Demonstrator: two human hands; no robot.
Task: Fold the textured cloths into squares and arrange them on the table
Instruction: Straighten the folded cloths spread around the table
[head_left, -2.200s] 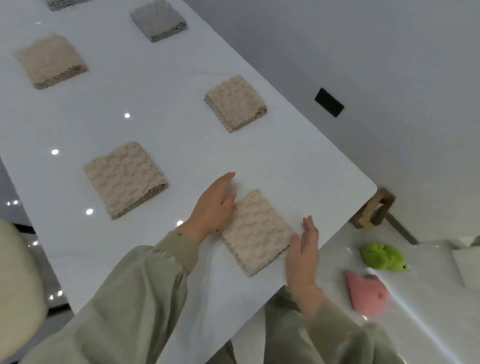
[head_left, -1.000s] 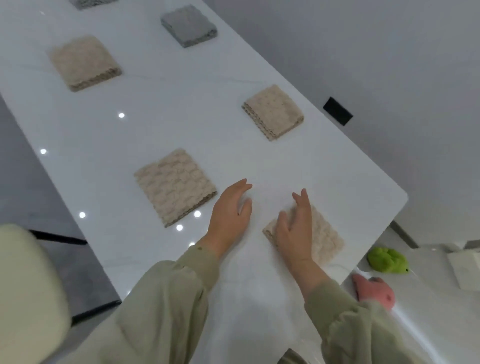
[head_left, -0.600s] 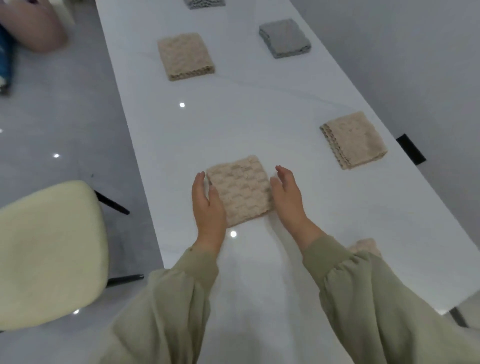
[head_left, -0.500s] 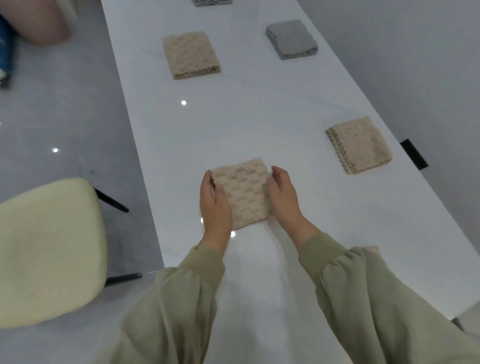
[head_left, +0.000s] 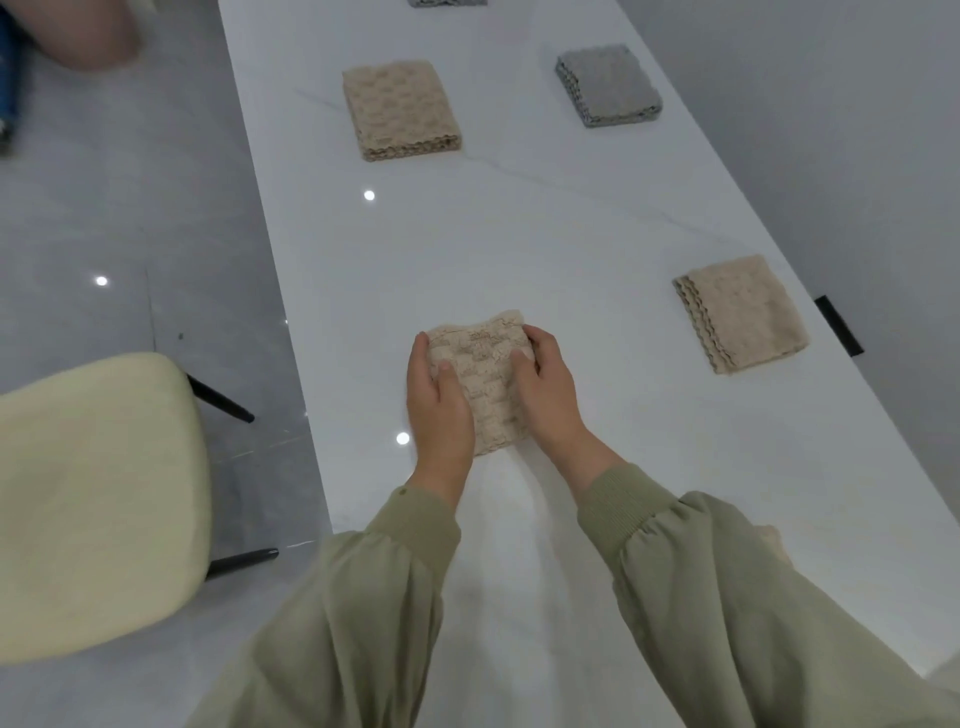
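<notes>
A folded beige textured cloth lies near the left edge of the white table. My left hand grips its left side with the thumb on top. My right hand grips its right side, thumb on top and fingers curled round the far corner. The cloth's far edge is bunched up between the hands. Three more folded squares lie on the table: a beige cloth at the far left, a grey cloth at the far right, a beige cloth at the right edge.
A cream padded chair with black legs stands on the grey floor to the left of the table. Another grey cloth shows at the top edge. A black object lies on the floor beyond the table's right edge.
The hands left the cloth at the table's near corner and came to this one by the left edge. They closed in on its sides and now grip it, bunching its far edge.
</notes>
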